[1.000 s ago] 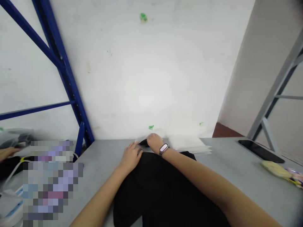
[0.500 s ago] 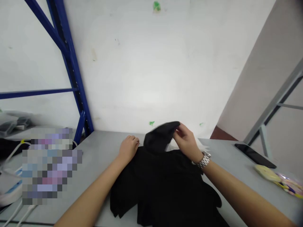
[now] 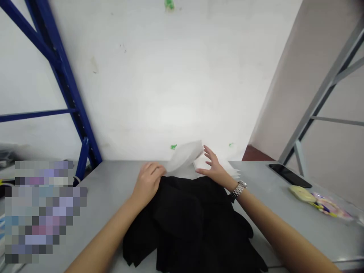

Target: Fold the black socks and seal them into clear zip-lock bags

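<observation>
Pieces of black fabric (image 3: 184,220) lie in a loose pile on the table in front of me. A thin white sheet (image 3: 183,155) stands tilted up behind the fabric, its lower left corner at the fingers of my left hand (image 3: 149,180), which are closed on it. My right hand (image 3: 213,168) is open, thumb and fingers apart, near the sheet's right edge. I cannot tell whether its fingertips touch the sheet. A stack of white sheets (image 3: 227,167) lies behind my right hand and is partly hidden by it.
On the right of the grey table (image 3: 119,178) lie a black phone (image 3: 290,175), a pale yellow object (image 3: 302,193) and a colourful bagged item (image 3: 331,206). A blurred-out purple item (image 3: 57,216) is at the left. Blue rack posts (image 3: 68,91) and a white wall (image 3: 170,76) stand behind.
The raised black piece has been laid down on the pile, and my right hand has let go of it. A white sheet is now lifted between my hands. The view has shifted slightly right.
</observation>
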The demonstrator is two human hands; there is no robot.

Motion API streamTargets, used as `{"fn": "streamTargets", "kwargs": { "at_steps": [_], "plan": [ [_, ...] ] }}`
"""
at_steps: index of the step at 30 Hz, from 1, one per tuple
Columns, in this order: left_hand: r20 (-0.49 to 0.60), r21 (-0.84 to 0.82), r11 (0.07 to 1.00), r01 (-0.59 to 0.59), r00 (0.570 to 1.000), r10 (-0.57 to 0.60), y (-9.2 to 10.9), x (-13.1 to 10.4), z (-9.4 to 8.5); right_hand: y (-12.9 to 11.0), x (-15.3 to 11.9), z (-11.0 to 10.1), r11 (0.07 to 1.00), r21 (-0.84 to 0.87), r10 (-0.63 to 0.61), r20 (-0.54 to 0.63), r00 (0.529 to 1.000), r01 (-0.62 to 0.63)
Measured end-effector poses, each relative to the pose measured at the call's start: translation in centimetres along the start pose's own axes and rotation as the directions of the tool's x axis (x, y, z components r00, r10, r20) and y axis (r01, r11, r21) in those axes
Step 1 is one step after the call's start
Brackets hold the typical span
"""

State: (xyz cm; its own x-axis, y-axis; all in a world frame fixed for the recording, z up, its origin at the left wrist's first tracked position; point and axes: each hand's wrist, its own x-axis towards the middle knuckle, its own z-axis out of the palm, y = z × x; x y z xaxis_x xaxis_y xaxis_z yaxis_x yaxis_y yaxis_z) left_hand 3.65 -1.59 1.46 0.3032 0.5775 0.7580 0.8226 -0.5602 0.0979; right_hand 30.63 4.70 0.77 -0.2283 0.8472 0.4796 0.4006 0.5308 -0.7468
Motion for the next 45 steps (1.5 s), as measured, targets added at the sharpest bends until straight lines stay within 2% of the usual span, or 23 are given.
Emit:
{"fn": "streamTargets", "kwargs": {
  "at_steps": [3,7,9,12,14,16,18,21,23,24,26,27,28,30,31,32,34,36,38,41,43,44,45],
  "plan": [
    [0.065,-0.109,0.991,-0.076,0.994,0.083,0.9,-0.4,0.0,2.1,1.1,-0.4,0.999,0.047,0.009,-0.073,0.997,-0.005],
    [0.281,-0.18,0.975,0.134,0.956,-0.079,2.0,-0.6,-0.5,5.2,1.2,-3.1,0.988,0.089,0.135,-0.141,0.981,-0.123],
    [0.438,-0.255,0.943,0.214,0.895,-0.084,2.8,-0.4,-1.4,7.0,1.1,-5.2,0.973,0.073,0.231,-0.219,0.948,-0.22],
    [0.635,-0.442,0.872,0.212,0.761,0.137,4.2,-0.2,-3.1,9.5,0.8,-8.1,0.932,0.024,0.354,-0.278,0.893,-0.362],
    [0.701,-0.512,0.83,0.222,0.667,0.254,5.4,-0.4,-3.7,10.7,0.7,-9.4,0.906,-0.02,0.4,-0.289,0.87,-0.424],
    [0.738,-0.494,0.835,0.243,0.625,0.255,6.3,-0.8,-3.3,11.3,0.8,-9.8,0.888,-0.068,0.412,-0.317,0.854,-0.454],
    [0.748,-0.435,0.862,0.261,0.638,0.184,6.8,-1.2,-2.3,11.2,1.0,-9.6,0.883,-0.117,0.385,-0.375,0.843,-0.455],
    [0.671,-0.402,0.857,0.323,0.74,0.036,6.5,-1.4,-0.5,9.5,1.2,-8.3,0.905,-0.181,0.276,-0.439,0.855,-0.385],
    [0.581,-0.426,0.782,0.455,0.8,-0.149,5.8,-1.0,0.1,7.2,1.0,-7.2,0.931,-0.204,0.197,-0.42,0.886,-0.303],
    [0.54,-0.451,0.703,0.55,0.795,-0.276,5.3,-0.7,0.2,5.9,0.8,-6.5,0.947,-0.196,0.167,-0.378,0.911,-0.255],
    [0.5,-0.526,0.449,0.722,0.69,-0.524,4.3,-0.2,0.1,2.7,0.1,-5.1,0.984,-0.117,0.116,-0.163,0.98,-0.136],
    [0.501,-0.57,0.297,0.766,0.61,-0.614,3.8,0.1,0.0,1.1,-0.5,-4.3,0.998,-0.012,0.066,0.053,0.996,-0.065],
    [0.511,-0.614,0.152,0.774,0.537,-0.671,3.3,0.3,-0.2,-0.4,-1.1,-3.6,0.995,0.103,-0.022,0.307,0.951,-0.01],
    [0.531,-0.68,-0.069,0.73,0.425,-0.733,2.3,0.6,-0.4,-3.0,-2.6,-2.2,0.97,0.237,-0.194,0.631,0.751,0.052],
    [0.54,-0.699,-0.15,0.699,0.378,-0.752,1.9,0.8,-0.5,-4.0,-3.3,-1.6,0.965,0.245,-0.242,0.699,0.673,0.093],
    [0.544,-0.713,-0.215,0.667,0.333,-0.77,1.5,0.9,-0.6,-4.7,-4.1,-0.9,0.964,0.222,-0.264,0.719,0.643,0.147],
    [0.556,-0.719,-0.303,0.625,0.258,-0.79,1.0,1.0,-0.6,-5.6,-5.4,0.4,0.953,0.124,-0.286,0.673,0.682,0.278],
    [0.571,-0.713,-0.342,0.612,0.223,-0.79,1.0,1.1,-0.4,-6.0,-6.4,1.6,0.906,0.017,-0.353,0.579,0.735,0.422],
    [0.586,-0.71,-0.344,0.614,0.245,-0.773,1.5,1.0,-0.1,-5.9,-7.0,2.6,0.834,-0.079,-0.444,0.492,0.749,0.546],
    [0.612,-0.714,-0.265,0.648,0.394,-0.686,2.4,0.8,0.1,-5.4,-7.0,2.9,0.804,-0.077,-0.534,0.345,0.772,0.59],
    [0.572,-0.741,-0.141,0.656,0.507,-0.645,2.4,0.6,-0.3,-5.0,-6.3,2.1,0.91,0.034,-0.414,0.124,0.902,0.413],
    [0.515,-0.767,-0.06,0.639,0.558,-0.651,2.2,0.6,-0.6,-4.8,-5.7,1.4,0.952,0.137,-0.272,-0.024,0.962,0.273],
    [0.441,-0.791,0.027,0.611,0.601,-0.667,1.8,0.6,-1.1,-4.7,-5.1,0.6,0.954,0.27,-0.091,-0.16,0.983,0.132]
  ]
}}
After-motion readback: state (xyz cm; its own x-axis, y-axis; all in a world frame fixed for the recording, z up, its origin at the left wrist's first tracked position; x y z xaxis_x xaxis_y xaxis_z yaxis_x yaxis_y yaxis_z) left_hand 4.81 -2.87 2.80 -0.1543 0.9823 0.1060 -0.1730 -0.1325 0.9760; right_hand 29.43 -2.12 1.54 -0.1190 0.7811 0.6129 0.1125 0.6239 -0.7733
